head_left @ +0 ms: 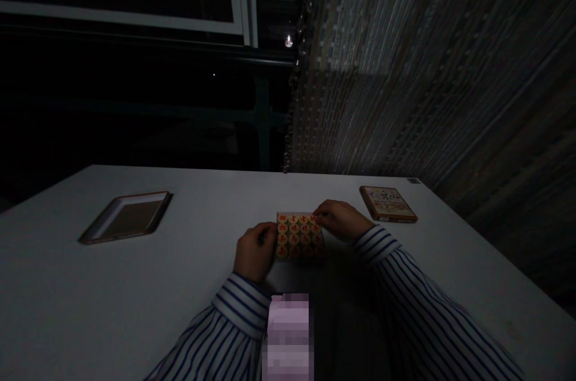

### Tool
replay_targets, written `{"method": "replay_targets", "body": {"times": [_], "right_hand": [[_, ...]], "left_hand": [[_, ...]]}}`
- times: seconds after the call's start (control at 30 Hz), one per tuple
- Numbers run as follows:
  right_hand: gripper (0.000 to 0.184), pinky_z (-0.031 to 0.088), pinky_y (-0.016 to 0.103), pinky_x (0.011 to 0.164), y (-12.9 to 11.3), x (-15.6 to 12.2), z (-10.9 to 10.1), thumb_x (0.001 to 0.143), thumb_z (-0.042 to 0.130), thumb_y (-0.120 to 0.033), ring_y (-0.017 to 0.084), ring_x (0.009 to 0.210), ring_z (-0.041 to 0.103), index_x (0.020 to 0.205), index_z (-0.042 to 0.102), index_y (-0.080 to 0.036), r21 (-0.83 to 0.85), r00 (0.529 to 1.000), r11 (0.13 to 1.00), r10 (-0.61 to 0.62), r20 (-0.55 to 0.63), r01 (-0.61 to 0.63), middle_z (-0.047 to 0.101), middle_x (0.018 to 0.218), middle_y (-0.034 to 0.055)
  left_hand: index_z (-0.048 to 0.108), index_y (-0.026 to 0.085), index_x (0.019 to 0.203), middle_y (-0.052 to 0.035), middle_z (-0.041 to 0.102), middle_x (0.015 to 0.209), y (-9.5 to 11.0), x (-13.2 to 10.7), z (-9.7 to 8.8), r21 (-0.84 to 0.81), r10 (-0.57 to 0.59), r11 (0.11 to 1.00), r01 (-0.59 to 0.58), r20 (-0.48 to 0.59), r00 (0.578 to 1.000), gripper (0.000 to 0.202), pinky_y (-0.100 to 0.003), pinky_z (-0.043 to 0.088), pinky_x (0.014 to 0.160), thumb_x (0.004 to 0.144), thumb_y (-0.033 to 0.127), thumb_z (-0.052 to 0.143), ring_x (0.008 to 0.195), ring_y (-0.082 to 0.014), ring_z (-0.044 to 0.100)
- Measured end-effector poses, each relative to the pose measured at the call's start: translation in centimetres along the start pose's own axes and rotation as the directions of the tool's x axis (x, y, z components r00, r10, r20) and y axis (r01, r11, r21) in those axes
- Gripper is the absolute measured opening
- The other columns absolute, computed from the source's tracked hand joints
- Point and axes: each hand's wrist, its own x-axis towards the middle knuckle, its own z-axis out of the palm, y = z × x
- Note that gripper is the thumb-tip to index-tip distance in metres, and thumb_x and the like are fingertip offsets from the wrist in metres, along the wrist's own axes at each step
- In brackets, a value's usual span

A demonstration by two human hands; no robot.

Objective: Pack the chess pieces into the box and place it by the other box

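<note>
So here's what's on the bench [135, 273]: one tight block of round wooden xiangqi pieces [299, 235] with red characters, sitting right between the two hands. I count four rows of four, so 16 pieces, though the bottom right corner is pretty dim. The left hand [255, 252] is on the block's left edge, with its fingers [270, 232] curled together against the side of it. The right hand [342, 220] comes in from the upper right, its fingers [320, 210] bunched together over the top right corner. Looks like both hands are clamped on the block from opposite sides, though I can't see how hard they're gripping. Well off to the left of the left fingers there's one shallow tray [126, 217] with a white inside and a reddish-brown rim. Just past the right fingers, up and to the right, there's one flat printed box [387, 204]. Each arm has a blue-striped white sleeve, so two cuffs: the left sleeve [240, 303] and the right sleeve [375, 244]. Right below the fingers, a pixelated patch [288, 336] hides whatever is there. Beyond the fingers, at the far edge of the bench, hangs a beaded curtain [405, 69].
</note>
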Motion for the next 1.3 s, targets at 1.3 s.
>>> {"method": "replay_targets", "body": {"times": [1.3], "right_hand": [[0.064,0.041,0.037,0.083,-2.5,-7.6,2.8,0.070,0.057,-0.040,0.027,0.101,0.054,0.127,0.040,-0.014,0.042,0.994,0.996,0.078,-0.081,-0.075,0.055,0.115,0.0159]], "left_hand": [[0.046,0.018,0.120,-0.0109,0.058,0.111,-3.0,-1.0,-1.3,0.146,0.372,0.893,-0.427,0.296,0.880,0.060,-0.041,0.043,0.089,0.064,0.033,0.062,0.104,-0.0243,0.053]]}}
